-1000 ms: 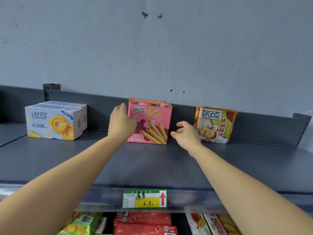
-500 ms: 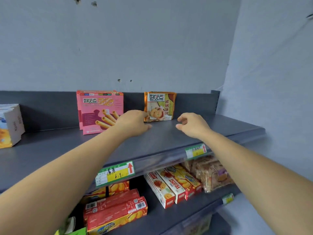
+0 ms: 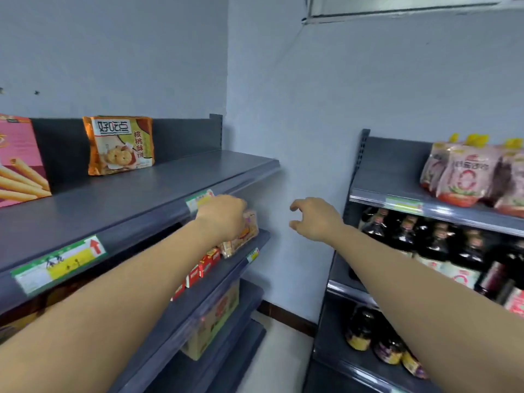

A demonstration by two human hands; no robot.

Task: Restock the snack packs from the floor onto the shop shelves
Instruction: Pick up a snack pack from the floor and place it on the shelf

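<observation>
A pink box of wafer rolls (image 3: 19, 163) and an orange walnut-cookie pack (image 3: 120, 144) stand upright at the back of the grey top shelf (image 3: 147, 194). My left hand (image 3: 222, 219) hovers off that shelf's front edge, in front of a clear snack pack (image 3: 249, 231) on the shelf below; its fingers are curled and I see nothing in it. My right hand (image 3: 314, 219) floats in the gap between the two shelf units, fingers apart and empty. No snack packs on the floor are in view.
Red boxes (image 3: 202, 266) line the second shelf and a yellow carton (image 3: 215, 321) sits lower. A second shelf unit (image 3: 397, 177) at the right carries pink pouches (image 3: 465, 174) and dark bottles (image 3: 425, 239). A pale floor strip (image 3: 278, 358) runs between the units.
The view has swung right, away from the top shelf toward the corner. Both hands have left the pink box, come back off the shelf and moved right, still empty.
</observation>
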